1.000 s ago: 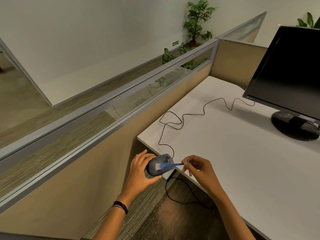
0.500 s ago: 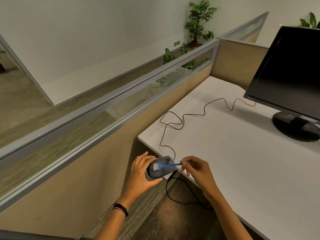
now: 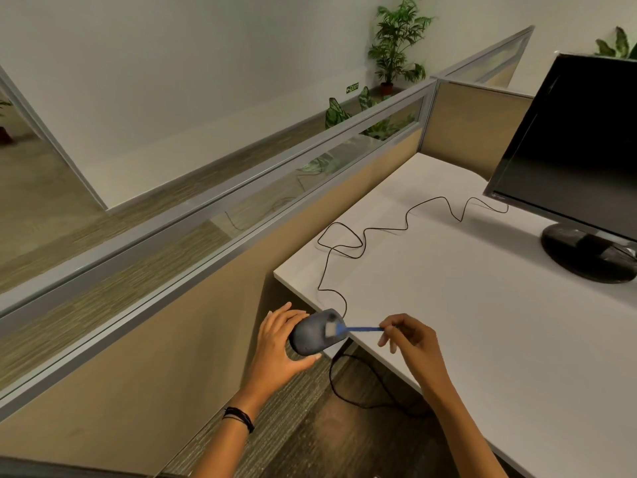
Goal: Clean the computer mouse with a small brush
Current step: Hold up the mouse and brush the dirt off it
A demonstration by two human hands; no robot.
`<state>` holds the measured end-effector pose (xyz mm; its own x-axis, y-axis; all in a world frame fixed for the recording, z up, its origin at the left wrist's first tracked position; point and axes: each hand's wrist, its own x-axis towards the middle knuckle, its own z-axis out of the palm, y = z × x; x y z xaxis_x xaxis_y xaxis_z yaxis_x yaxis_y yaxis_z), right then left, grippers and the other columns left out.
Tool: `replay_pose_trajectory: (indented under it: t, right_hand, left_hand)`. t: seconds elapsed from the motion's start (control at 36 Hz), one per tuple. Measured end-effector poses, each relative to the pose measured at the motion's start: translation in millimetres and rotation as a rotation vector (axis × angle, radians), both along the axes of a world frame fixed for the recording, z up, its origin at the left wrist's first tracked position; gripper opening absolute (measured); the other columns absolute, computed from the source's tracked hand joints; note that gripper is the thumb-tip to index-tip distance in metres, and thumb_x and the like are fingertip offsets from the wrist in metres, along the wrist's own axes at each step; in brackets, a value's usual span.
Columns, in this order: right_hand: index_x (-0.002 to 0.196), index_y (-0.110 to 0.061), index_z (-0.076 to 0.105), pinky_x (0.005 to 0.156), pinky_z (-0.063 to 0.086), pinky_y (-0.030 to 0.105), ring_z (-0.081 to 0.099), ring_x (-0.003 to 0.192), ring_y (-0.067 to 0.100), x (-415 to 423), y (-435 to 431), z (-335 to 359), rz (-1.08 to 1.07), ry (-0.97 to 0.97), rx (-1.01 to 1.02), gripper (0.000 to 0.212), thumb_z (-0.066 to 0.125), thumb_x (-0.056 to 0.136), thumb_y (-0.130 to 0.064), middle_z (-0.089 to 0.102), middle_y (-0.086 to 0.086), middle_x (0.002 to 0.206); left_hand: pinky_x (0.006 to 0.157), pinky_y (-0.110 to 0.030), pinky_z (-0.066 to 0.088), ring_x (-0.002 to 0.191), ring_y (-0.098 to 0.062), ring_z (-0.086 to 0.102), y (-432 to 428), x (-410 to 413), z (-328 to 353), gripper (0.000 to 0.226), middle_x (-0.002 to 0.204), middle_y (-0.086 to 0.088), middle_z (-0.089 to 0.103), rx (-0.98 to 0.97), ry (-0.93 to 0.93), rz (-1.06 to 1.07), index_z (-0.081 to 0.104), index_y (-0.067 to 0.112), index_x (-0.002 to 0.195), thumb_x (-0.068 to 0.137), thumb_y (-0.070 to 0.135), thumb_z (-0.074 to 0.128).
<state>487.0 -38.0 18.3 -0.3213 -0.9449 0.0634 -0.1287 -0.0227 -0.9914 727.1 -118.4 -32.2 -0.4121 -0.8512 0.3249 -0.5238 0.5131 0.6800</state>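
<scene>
My left hand (image 3: 275, 346) grips a dark grey computer mouse (image 3: 312, 334), held in the air just off the near left corner of the white desk (image 3: 482, 305). My right hand (image 3: 410, 339) pinches the handle end of a small blue brush (image 3: 358, 328). Its white bristles rest on the front part of the mouse's top. The mouse's black cable (image 3: 379, 229) snakes across the desk toward the monitor.
A black monitor (image 3: 572, 150) on a round stand (image 3: 589, 253) occupies the desk's right side. A tan partition with a glass strip (image 3: 241, 215) runs along the left. Another black cable (image 3: 362, 391) hangs below the desk edge. Potted plants (image 3: 396, 39) stand behind the partition.
The brush head has shifted along the mouse's top, now sitting nearer the front end. My left hand has turned the mouse slightly; both hands stay in nearly the same place.
</scene>
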Motion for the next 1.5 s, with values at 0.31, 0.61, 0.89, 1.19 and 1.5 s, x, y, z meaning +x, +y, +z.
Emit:
replay_pose_trajectory:
  t: [0.31, 0.61, 0.89, 1.19, 1.5]
  right_hand:
    - [0.076, -0.014, 0.066, 0.052, 0.044, 0.012, 0.056, 0.053, 0.002, -11, 2, -9, -0.309, 0.127, 0.034, 0.021, 0.054, 0.086, 0.001, 0.064, 0.005, 0.062]
    - [0.078, -0.011, 0.069, 0.054, 0.046, 0.02, 0.056, 0.054, 0.012, -7, -3, -5, -0.185, 0.011, 0.164, 0.019, 0.054, 0.088, -0.004, 0.066, 0.006, 0.059]
    - [0.081, -0.009, 0.067, 0.051, 0.047, 0.014, 0.056, 0.052, 0.004, -10, -7, 1, -0.147, 0.063, 0.077, 0.02, 0.051, 0.089, -0.002, 0.065, 0.007, 0.061]
    - [0.074, -0.01, 0.066, 0.057, 0.046, 0.012, 0.057, 0.058, 0.01, -8, -8, 10, -0.049, 0.256, 0.079, 0.027, 0.048, 0.088, 0.004, 0.062, 0.002, 0.059]
    - [0.081, -0.015, 0.067, 0.057, 0.046, 0.01, 0.06, 0.067, 0.008, -10, -9, 16, -0.02, 0.396, 0.033, 0.023, 0.052, 0.089, -0.001, 0.064, -0.005, 0.065]
  left_hand:
    - [0.111, -0.055, 0.025, 0.135, 0.001, 0.023, 0, -1, 0, 0.065, 0.13, 0.023, 0.043, 0.064, 0.051, 0.01, 0.044, 0.037, 0.124, 0.068, 0.05, 0.075]
    - [0.117, -0.053, 0.008, 0.138, -0.004, 0.019, 2, 0, 0, 0.068, 0.134, 0.019, 0.042, 0.042, -0.012, -0.073, 0.043, 0.037, 0.128, 0.069, 0.058, 0.071]
    - [0.117, -0.038, -0.005, 0.139, -0.001, 0.014, 5, 6, 1, 0.068, 0.135, 0.016, 0.041, 0.008, -0.052, -0.102, 0.048, 0.028, 0.129, 0.071, 0.051, 0.074]
    - [0.116, -0.041, -0.004, 0.139, -0.002, 0.014, 1, 6, -3, 0.067, 0.136, 0.015, 0.041, 0.01, -0.048, -0.094, 0.044, 0.036, 0.127, 0.07, 0.059, 0.069]
    - [0.117, -0.04, -0.005, 0.139, -0.002, 0.014, -2, 4, 1, 0.069, 0.136, 0.019, 0.038, 0.031, -0.04, -0.072, 0.047, 0.029, 0.129, 0.069, 0.052, 0.074]
